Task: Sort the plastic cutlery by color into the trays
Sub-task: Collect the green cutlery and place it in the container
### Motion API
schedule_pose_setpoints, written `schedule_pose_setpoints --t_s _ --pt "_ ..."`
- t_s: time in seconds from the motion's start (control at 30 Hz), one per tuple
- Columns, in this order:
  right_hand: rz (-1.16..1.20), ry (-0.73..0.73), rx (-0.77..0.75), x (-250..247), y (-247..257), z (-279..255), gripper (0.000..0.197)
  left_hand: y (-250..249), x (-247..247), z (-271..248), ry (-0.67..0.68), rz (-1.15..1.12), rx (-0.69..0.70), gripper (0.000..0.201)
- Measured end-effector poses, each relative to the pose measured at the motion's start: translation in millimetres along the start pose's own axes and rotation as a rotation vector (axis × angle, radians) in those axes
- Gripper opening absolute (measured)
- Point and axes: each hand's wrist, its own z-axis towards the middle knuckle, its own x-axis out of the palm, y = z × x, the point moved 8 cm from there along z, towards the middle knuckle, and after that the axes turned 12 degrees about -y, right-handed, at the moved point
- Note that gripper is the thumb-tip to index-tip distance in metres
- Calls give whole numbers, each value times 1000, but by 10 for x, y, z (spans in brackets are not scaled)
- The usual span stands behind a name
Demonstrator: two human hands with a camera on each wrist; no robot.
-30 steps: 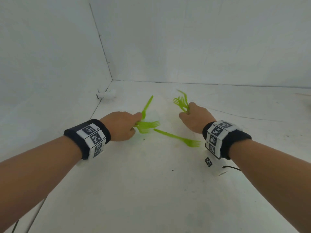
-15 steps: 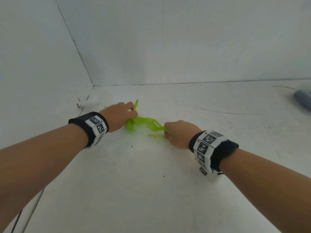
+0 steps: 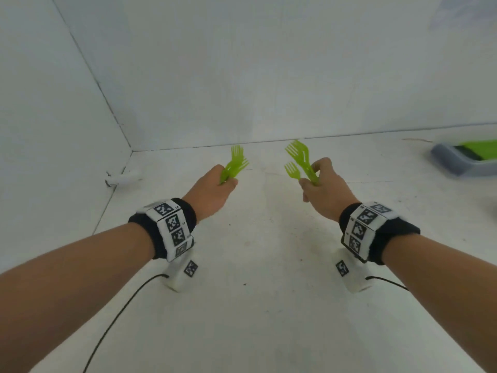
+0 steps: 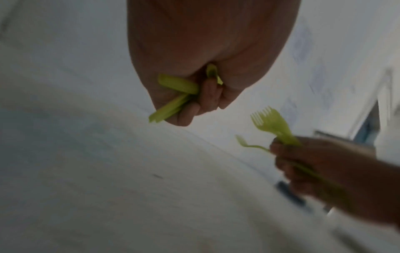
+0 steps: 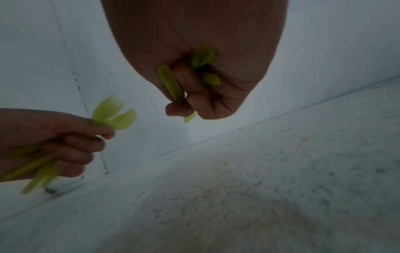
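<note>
Head view, left to right: I see a small white object (image 3: 122, 179) lying at the far left, where the table (image 3: 255, 305) meets the side wall. Next comes my left hand (image 3: 212, 193), raised above the table and clenched around a bundle of green forks (image 3: 235, 164); their tines fan up and away from me. A gap separates it from my right hand (image 3: 326, 189), likewise raised and grasping a second bundle of green forks (image 3: 300, 164), with tines pointing up and toward the left. Both wrists carry a black band with white marker tiles, and a black cable (image 3: 115, 324) trails from the left one toward the near edge. At the far right edge sits a grey tray (image 3: 451, 160) with green cutlery (image 3: 481, 146) inside; the blur there keeps me from telling which pieces these are.

Left wrist view: the fingers (image 4: 207, 95) curl over the fork handles, whose ends jut out beneath the palm. The right hand appears lower right, with one fork sticking out sideways from its bundle.

Right wrist view: the fingers (image 5: 190, 89) wrap the handles, and rounded handle ends show against the palm. The left hand appears at the left, its forks blurred.
</note>
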Motion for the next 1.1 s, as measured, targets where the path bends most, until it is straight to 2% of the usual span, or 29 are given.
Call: schedule_pose_setpoints --t_s 0.07,0.13,0.2,0.27,0.33,0.43,0.5,0.57,0.63,0.73,0.8,0.9,0.97,1.1 --pt "136 -6 51 -37 -25 -130 23 -167 284 -28 20 -281 -176 20" --pt "259 -18 88 -87 -56 -251 23 -382 623 -92 90 -471 -289 25" --pt "373 -39 125 -141 -103 -356 17 -599 953 -180 159 -581 -350 31" --pt "427 -48 138 -207 -176 -441 13 -785 1243 -266 195 -698 -408 24" --pt "392 -75 113 -320 -279 -489 12 -905 1435 -329 172 -754 -454 18" --pt "321 -245 129 -662 -532 -450 15 -1023 1552 -359 99 -658 -395 15" --pt "432 -307 231 -845 -714 -393 13 -1157 1626 -419 141 -603 -328 18" --pt "608 -224 333 -876 -809 -354 12 -1336 1738 -528 239 -599 -267 19" --pt "683 -135 339 -911 -849 -326 11 -1492 1848 -618 298 -570 -224 20" --pt "707 -124 365 -1086 -1053 -273 10 -1640 2010 -695 265 -516 -239 24" --pt "771 -195 460 -1282 -1306 -210 12 -1679 2101 -746 192 -519 -338 30" --pt "913 -175 518 -1515 -1528 -101 8 -1778 2242 -800 127 -574 -446 17" --pt "940 -81 482 -1558 -1542 -65 10 -1921 2359 -820 137 -597 -421 11" --pt "959 47 457 -1530 -1533 -120 20 -2221 2590 -880 175 -579 -313 14"
